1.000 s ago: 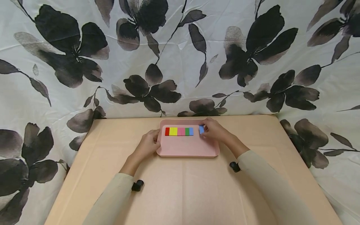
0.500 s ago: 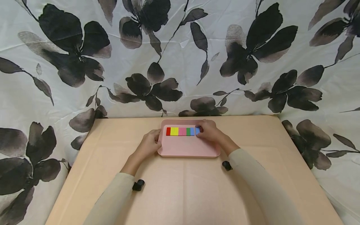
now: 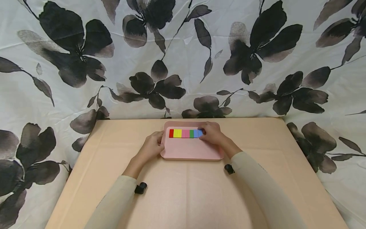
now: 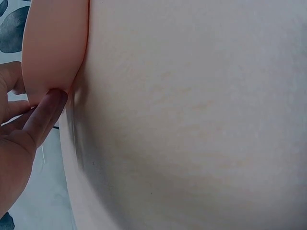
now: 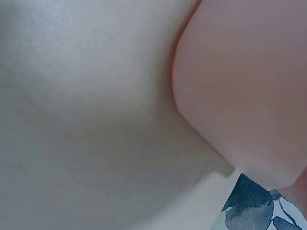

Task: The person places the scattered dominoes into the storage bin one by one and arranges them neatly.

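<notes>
A pink tray [image 3: 191, 151] lies on the table, with a row of small rectangular blocks along its upper half. From left to right I see a red block [image 3: 171, 133], yellow [image 3: 177, 133], pink [image 3: 185, 133], a green block [image 3: 191, 133] and a blue block [image 3: 195, 133]. My right hand [image 3: 214, 133] pinches another blue block [image 3: 200, 133] at the row's right end, partly covered by the fingers and seemingly touching its neighbour. My left hand [image 3: 150, 147] grips the tray's left end; in the left wrist view its fingers [image 4: 47, 112] press against the tray wall [image 4: 55, 48].
The tray sits near the back edge of a beige-covered table [image 3: 183, 194]. Behind and beside the table hangs white cloth [image 3: 197, 92] with dark flowers. Both wrists carry small black cameras. The right wrist view mostly shows the tabletop and a tray corner [image 5: 240, 86].
My right hand has slid the blue block leftward along the tray, from a gap apart up to the row's end. The left hand stays on the tray's left end.
</notes>
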`<state>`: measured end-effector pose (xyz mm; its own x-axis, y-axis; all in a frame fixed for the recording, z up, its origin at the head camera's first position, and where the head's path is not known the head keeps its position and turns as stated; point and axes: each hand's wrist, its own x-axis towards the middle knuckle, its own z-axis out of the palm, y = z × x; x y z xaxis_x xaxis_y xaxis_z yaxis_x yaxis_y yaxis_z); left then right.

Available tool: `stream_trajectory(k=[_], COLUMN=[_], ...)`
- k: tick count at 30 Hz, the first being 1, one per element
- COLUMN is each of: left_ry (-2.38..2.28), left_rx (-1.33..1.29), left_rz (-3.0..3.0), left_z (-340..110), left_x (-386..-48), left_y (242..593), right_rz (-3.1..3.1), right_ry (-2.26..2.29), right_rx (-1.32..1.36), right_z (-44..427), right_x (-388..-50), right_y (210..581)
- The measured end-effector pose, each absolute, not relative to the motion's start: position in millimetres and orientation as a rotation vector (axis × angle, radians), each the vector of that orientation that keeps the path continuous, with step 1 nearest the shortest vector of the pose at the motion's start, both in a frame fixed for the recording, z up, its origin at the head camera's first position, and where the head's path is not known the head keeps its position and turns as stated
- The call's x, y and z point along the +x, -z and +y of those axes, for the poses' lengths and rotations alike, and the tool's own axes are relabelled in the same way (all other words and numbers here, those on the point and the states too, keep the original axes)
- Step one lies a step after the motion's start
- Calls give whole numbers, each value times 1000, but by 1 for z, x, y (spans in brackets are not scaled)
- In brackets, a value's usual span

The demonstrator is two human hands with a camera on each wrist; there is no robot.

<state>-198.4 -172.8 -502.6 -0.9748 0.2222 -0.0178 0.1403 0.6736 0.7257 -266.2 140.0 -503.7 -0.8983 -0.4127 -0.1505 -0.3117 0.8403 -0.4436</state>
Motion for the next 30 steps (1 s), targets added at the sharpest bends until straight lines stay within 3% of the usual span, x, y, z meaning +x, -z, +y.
stream_trajectory(k=[30], left_ry=[-1192], left_rx=[263], left_rz=[2804], left_z=[-163], left_x=[-179], left_y=[501], right_rz=[2746], right_ry=[722], right_rx=[-571], right_z=[145], right_x=[-253], right_y=[509])
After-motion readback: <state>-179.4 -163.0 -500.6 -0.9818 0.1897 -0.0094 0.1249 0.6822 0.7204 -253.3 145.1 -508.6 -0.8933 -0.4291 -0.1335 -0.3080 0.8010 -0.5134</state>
